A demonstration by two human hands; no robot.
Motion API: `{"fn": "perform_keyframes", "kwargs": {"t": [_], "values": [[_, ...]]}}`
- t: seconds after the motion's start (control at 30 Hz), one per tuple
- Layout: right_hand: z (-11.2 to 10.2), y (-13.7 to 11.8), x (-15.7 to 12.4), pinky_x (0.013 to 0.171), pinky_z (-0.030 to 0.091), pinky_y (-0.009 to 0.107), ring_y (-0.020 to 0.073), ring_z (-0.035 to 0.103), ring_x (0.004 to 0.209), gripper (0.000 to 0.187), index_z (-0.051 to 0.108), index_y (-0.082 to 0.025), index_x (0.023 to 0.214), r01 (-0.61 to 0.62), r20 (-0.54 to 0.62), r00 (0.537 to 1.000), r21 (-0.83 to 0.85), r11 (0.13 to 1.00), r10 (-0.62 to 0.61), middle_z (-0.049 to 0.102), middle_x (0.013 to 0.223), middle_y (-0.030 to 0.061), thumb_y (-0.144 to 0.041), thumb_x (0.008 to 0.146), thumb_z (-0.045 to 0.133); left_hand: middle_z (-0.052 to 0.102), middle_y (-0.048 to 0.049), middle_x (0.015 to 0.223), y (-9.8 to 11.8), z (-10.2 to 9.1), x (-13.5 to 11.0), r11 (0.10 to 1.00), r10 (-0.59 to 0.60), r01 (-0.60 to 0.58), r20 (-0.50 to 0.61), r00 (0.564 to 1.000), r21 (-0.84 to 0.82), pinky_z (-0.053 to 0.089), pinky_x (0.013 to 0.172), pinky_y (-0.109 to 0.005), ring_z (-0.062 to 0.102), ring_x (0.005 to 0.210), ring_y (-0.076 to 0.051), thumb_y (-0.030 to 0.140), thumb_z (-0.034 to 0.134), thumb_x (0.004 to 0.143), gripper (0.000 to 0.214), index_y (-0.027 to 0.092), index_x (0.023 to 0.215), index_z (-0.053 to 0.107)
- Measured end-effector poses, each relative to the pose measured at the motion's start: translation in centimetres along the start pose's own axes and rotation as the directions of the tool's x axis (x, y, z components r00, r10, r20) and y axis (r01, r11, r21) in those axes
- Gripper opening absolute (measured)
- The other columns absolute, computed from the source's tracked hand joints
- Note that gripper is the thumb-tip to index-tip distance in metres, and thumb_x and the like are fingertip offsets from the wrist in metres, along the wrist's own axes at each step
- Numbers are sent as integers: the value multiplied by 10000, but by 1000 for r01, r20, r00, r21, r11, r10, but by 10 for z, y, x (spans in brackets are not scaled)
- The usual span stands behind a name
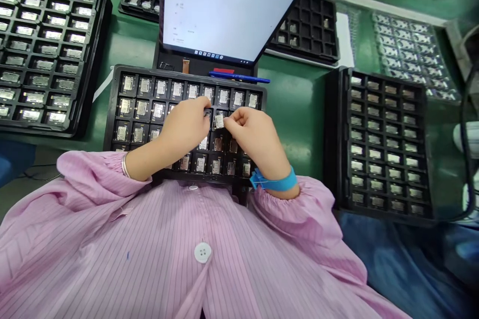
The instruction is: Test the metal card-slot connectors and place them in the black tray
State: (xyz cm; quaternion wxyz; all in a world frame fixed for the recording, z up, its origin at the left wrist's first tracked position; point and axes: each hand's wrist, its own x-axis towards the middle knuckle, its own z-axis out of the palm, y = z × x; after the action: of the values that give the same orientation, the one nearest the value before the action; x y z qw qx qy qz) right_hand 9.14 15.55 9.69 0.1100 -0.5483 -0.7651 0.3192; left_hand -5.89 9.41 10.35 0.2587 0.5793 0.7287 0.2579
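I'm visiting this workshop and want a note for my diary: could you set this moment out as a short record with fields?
Left hand: curled over the tray, beside the held part
Right hand: pinching a small metal part
Right wrist: blue strap
Under the hands: black compartment tray of metal parts
Beyond: laptop, blue pen

Table: green top [299, 109], with black trays spread across it.
Laptop [232, 10]: open, white window on screen, taskbar along the bottom.
Pen [239, 78]: blue, lying just below the screen, a red strip behind it.
Left tray [48, 50]: black, full of silver parts.
Right tray [381, 144]: black, full, 4 columns.
Back right tray [307, 25]: black, mostly empty pockets, few parts.
Clear tray [411, 55]: rows of silver parts.
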Motion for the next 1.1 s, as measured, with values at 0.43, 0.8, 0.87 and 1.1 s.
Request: {"fn": "perform_keyframes", "kwargs": {"t": [0.43,0.8,0.87,1.1], "values": [[5,-3,-8,562,294,305,176,495,585,195,486,-217,653,-31,-152,988,-101,994,15,603,634,26,-243,831,560,671,-39,805,-37,-62,-19,983,-72,89,-107,992,162,451,726,-362,586,720,-218,257,631,826,194,205,1005,687],[28,-32,-3,701,402,350,242,570,865,41,580,-198,860,332,-118,926,-203,921,-359,630,944,88,-160,856,568,586,-89,1003,-41,-45,-8,929,49,-78,87,995,362,451,743,-359,577,901,-258,218,622,842,190,183,1029,639],[36,-39,2,714,418,353,246,571,882,71,596,-191,884,400,-36,910,-193,896,-414,610,979,98,-140,853,558,576,-89,1008,-41,-44,-8,924,59,-84,76,995,374,444,719,-355,578,886,-257,196,626,833,175,177,1007,620],[42,-39,6,685,411,327,207,546,801,112,549,-189,811,471,21,881,-133,872,-472,597,929,79,-81,820,524,602,-45,905,-46,-44,-11,966,144,-135,-26,989,222,428,714,-334,575,833,-214,127,608,802,77,186,838,575]]}}
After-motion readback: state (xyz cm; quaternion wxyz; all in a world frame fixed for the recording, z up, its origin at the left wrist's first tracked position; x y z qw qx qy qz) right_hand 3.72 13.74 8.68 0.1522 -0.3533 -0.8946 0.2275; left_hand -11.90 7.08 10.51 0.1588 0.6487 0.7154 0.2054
